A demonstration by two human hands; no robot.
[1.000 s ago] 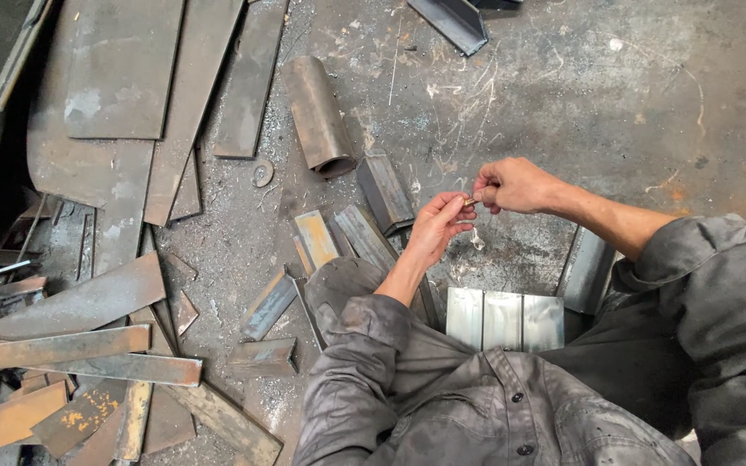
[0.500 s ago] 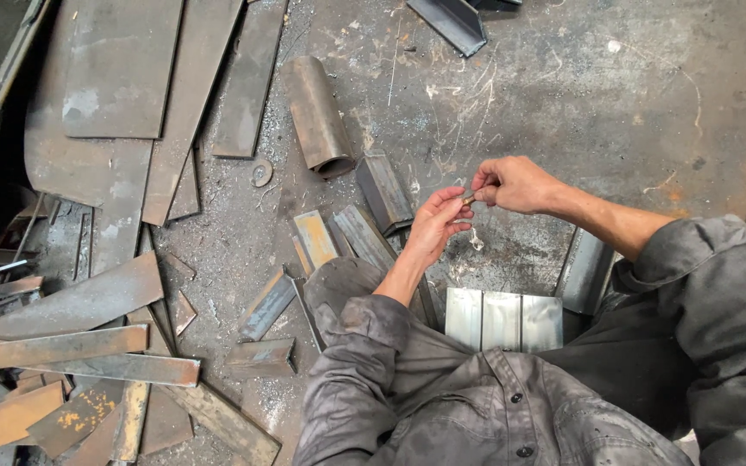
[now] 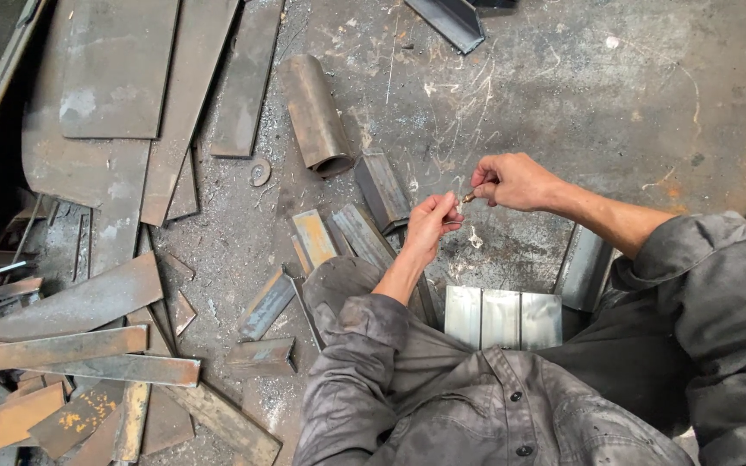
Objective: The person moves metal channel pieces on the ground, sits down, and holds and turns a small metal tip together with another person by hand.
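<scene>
Pinching a small brown piece (image 3: 469, 198) between them, left hand (image 3: 432, 219) and right hand (image 3: 511, 181) grasp its ends.

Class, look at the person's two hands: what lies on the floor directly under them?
Under the left hand and right hand lies scratched concrete floor and grey angle pieces. The forearms cover part.

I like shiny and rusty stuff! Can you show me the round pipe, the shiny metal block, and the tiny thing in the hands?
pipe (image 3: 313, 112), head view, middle of its curved side.
shiny metal block (image 3: 502, 318), head view, top face.
tiny thing (image 3: 468, 198), head view, bit between both hands' fingers.
</scene>
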